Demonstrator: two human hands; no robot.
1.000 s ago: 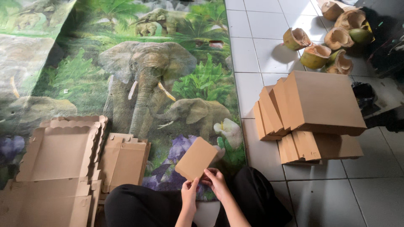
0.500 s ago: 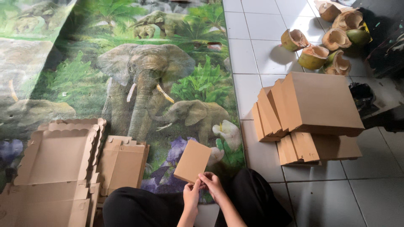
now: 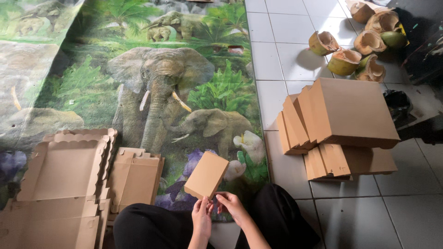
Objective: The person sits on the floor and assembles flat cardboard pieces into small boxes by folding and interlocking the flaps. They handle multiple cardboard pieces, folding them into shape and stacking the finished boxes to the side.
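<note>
A small brown cardboard box piece (image 3: 206, 174) is tilted above a floor mat printed with elephants (image 3: 157, 87). My left hand (image 3: 202, 217) pinches its near lower edge. My right hand (image 3: 232, 206) holds the same edge from the right side, fingers curled around it. Both hands are just above my lap, and my legs in black trousers (image 3: 152, 228) are crossed below them.
Flat, unfolded cardboard blanks (image 3: 64, 175) lie stacked at the left on the mat. A pile of folded brown boxes (image 3: 344, 122) stands on the white tile floor at the right. Several cut coconut husks (image 3: 357, 48) lie at the far right. A black bag (image 3: 398, 103) sits beyond the boxes.
The cardboard piece has shifted slightly left and down between my hands and turned a little. My hands stay at its near edge.
</note>
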